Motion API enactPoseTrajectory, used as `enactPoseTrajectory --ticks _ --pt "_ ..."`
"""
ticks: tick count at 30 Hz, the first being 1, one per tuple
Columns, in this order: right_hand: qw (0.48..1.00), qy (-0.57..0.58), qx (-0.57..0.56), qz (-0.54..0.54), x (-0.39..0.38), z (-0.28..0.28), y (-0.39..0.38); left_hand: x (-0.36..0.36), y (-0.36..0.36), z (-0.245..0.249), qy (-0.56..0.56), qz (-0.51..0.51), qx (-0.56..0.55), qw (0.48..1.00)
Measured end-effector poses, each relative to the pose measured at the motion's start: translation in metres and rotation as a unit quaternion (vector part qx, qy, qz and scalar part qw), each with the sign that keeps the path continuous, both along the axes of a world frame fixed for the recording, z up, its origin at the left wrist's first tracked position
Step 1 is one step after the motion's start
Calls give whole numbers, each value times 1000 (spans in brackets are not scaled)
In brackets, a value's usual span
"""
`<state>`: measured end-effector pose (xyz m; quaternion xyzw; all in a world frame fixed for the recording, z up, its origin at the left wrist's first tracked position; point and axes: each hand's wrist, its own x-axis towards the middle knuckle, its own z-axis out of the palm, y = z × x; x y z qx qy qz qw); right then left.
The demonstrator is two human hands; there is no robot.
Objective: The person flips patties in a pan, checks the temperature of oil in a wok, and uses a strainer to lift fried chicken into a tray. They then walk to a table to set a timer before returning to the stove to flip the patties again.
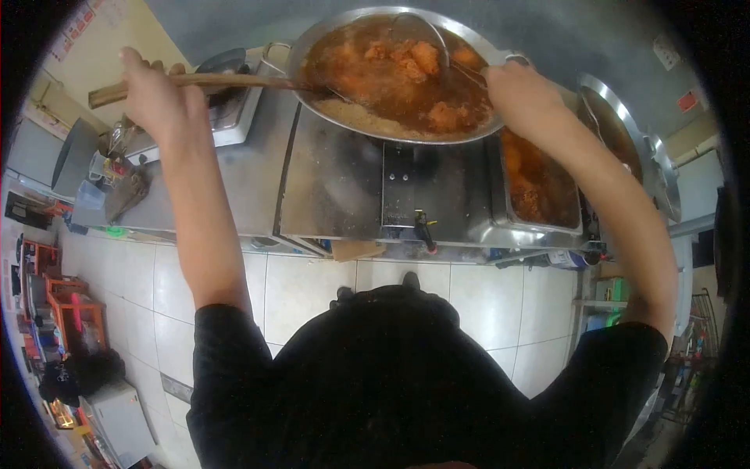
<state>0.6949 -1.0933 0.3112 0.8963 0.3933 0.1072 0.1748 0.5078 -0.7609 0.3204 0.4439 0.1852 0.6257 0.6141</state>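
A wide metal wok (437, 139) of bubbling brown oil with orange-brown fried pieces (418, 59) sits on the stove at the top centre. My left hand (160, 98) is closed on the wooden handle (234, 80) of a utensil whose far end reaches into the oil at the wok's left side. At the wok's right rim, my right hand (519, 90) is closed around the handle of a round wire skimmer (414, 35). The skimmer's head is in the wok, beside fried pieces. My right fingers are partly hidden behind the hand.
Right of the wok, a rectangular metal tray (547, 227) holds reddish-brown food. A second large pan (617, 102) stands farther right. The steel counter (242, 184) extends left, with a white appliance (234, 129). A black-and-yellow valve (424, 230) sticks out at the stove's front.
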Motion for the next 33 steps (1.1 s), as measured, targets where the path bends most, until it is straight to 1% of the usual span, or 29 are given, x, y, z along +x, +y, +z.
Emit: enactPoseTrajectory --ticks 2,3,5,6,7,8,9,10,11,12,13,15,16,17,18,19,21,23,25,27,28,29,30,31,32,33 --pt "1000 -10 6 2 -6 15 -8 -5 -12 5 -39 5 -17 999" --pt "1000 -16 13 2 -6 20 -10 -7 -17 8 -40 8 -17 999" --pt "999 -31 15 12 0 17 -11 -10 -29 8 -28 40 -63 997" --pt "998 -50 19 21 3 16 -13 -10 -32 6 -25 37 -63 997" --pt "998 -51 19 19 9 16 -14 -10 -34 3 -35 21 -39 998" --pt "999 -38 15 5 17 18 -15 -9 -35 3 -46 7 -14 999" --pt "1000 -26 12 -8 23 21 -17 -10 -34 6 -49 7 -13 999" --pt "1000 -27 12 -7 27 24 -22 -12 -32 8 -64 25 -41 997" --pt "998 -19 32 -40 32 29 -29 -13 -31 10 -78 43 -69 994" --pt "996 -10 53 -75 38 31 -39 -14 -34 9 -77 43 -69 994" --pt "996 -11 53 -75 46 31 -48 -15 -37 9 -71 43 -49 995" --pt "990 -14 122 -64 69 30 -66 -13 -38 10 -68 45 -30 996" --pt "991 -14 120 -62 85 27 -76 -14 -37 12 -74 52 3 996" --pt "993 -38 108 -38 104 23 -86 -14 -36 13 -80 59 37 994" --pt "993 -63 98 -15 113 20 -89 -12 -35 15 -81 60 37 994" --pt "993 -66 99 -15 120 18 -90 -9 -33 18 -86 74 58 992" --pt "991 -77 56 -96 126 13 -90 -4 -33 23 -91 86 80 989" --pt "992 -75 54 -87 131 6 -91 -2 -35 25 -54 151 113 981" --pt "993 -75 49 -76 132 4 -89 -1 -39 34 -68 150 127 978" --pt "994 0 -1 -112 115 9 -68 3 -47 47 -84 152 139 975" --pt "994 -2 -2 -112 130 -1 -65 9 -53 54 -89 164 170 968" --pt "995 25 30 -89 155 -22 -60 14 -58 57 -92 176 201 959" --pt "995 51 63 -65 158 -27 -52 20 -62 59 -94 176 203 959" --pt "995 49 65 -64 160 -28 -52 28 -63 61 -83 149 227 959" --pt "993 64 66 -68 145 -20 -43 34 -62 63 -73 124 252 957" --pt "992 80 66 -71 137 -15 -37 32 -51 61 -83 36 229 969"
